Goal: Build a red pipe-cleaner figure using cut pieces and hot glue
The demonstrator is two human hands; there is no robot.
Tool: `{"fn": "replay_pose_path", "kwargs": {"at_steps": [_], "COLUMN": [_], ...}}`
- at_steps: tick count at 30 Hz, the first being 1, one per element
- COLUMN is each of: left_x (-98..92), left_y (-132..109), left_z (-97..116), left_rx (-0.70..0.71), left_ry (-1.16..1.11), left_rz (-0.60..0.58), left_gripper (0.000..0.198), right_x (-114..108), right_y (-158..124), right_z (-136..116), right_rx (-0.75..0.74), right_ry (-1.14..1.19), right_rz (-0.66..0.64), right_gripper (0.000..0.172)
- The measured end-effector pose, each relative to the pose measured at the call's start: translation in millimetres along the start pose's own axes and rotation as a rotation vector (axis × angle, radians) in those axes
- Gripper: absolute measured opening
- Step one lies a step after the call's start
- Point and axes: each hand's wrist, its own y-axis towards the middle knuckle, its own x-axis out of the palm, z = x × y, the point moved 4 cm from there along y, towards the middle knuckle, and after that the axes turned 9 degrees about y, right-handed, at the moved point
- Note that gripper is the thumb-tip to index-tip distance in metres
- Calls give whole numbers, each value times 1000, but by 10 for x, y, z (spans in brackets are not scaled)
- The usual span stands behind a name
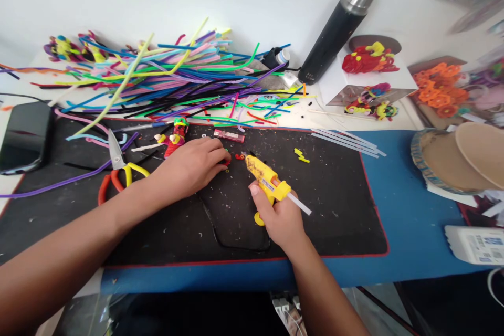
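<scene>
Head view: our right hand point(281, 215) grips the yellow glue gun point(262, 170), its nozzle point(245, 157) aimed toward ten o'clock, while our left hand point(192, 165), fingers narrowed, pinches a small red piece point(227, 158) at the nozzle's nine o'clock, so one slip could burn those fingertips.

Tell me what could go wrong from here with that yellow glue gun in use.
The glue gun in the right hand points toward the nearby left hand; if hot, it might burn it. The black cord looping across the mat could snag.
</scene>
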Motion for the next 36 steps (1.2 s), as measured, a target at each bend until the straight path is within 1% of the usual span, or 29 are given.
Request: {"fn": "replay_pose_path", "kwargs": {"at_steps": [4, 8, 11, 15, 19, 22, 26, 29, 32, 36], "left_x": [15, -10, -44, -86, -87, -87, -115, -137, -136, -107], "left_y": [35, 64, 66, 41, 21, 20, 16, 4, -5, 3], "left_z": [3, -2, -11, -32, -21, -3, -28, -46, -25, 43], "left_rx": [50, 34, 1, -70, -111, -144, -278, -345, -350, -321], "left_ry": [66, 49, 80, 142, 178, 135, 41, 88, 156, 169], "left_rz": [-10, 3, 13, 26, -13, -37, -37, -43, -52, -73], "left_gripper": [31, 35, 38, 36, 38, 36, 30, 31, 33, 37], "right_x": [4, 8, 6, -3, -1, 3, 6, 3, 2, 6], "right_y": [-2, -7, -9, -7, -4, -6, -10, -11, -11, -14], "right_z": [-3, 14, 23, 6, -3, 6, 13, 4, -2, 5], "right_rx": [4, 0, -6, -9, -1, 5, 8, 1, -1, 1], "right_ry": [7, 7, 1, -6, -3, 8, 11, 3, -5, -7], "right_rz": [-4, -5, -4, 4, -3, -2, -3, 1, 1, -3], "right_gripper": [31, 29, 29, 29, 29, 29, 29, 29, 29, 30]}}
